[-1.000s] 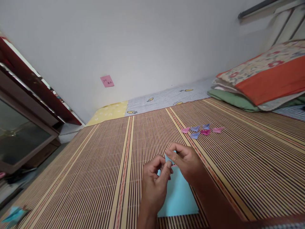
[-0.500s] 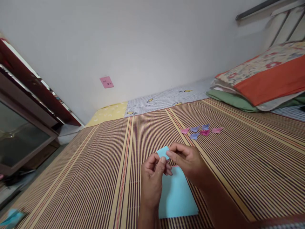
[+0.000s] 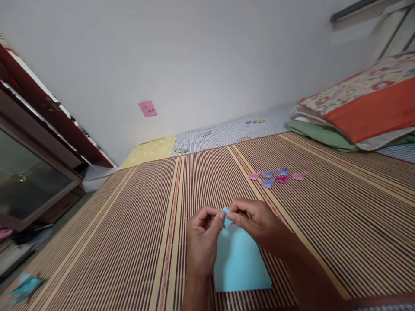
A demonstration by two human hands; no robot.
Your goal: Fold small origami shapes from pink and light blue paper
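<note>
A small folded piece of light-blue paper (image 3: 226,217) is pinched between both hands, mostly covered by the fingers. My left hand (image 3: 205,233) grips its left edge between thumb and forefinger. From the other side, my right hand (image 3: 254,218) pinches the right part the same way. Below the hands, a larger light-blue sheet or stack of paper (image 3: 241,263) lies flat on the striped mat (image 3: 129,242). Beyond my right hand sit several small folded paper pieces in pink and purple-blue, among them a dark pink one (image 3: 282,178).
A crumpled or folded blue paper (image 3: 27,287) lies at the mat's lower left. Folded bedding (image 3: 366,108) is piled at the far right. A pink note (image 3: 148,108) sticks to the wall (image 3: 207,56). Checked cloth (image 3: 217,134) runs along the wall's foot.
The small blue paper has been turned and shows less between the fingers. My left hand has moved slightly left, its fingers now curled behind the thumb. The view has shifted a little.
</note>
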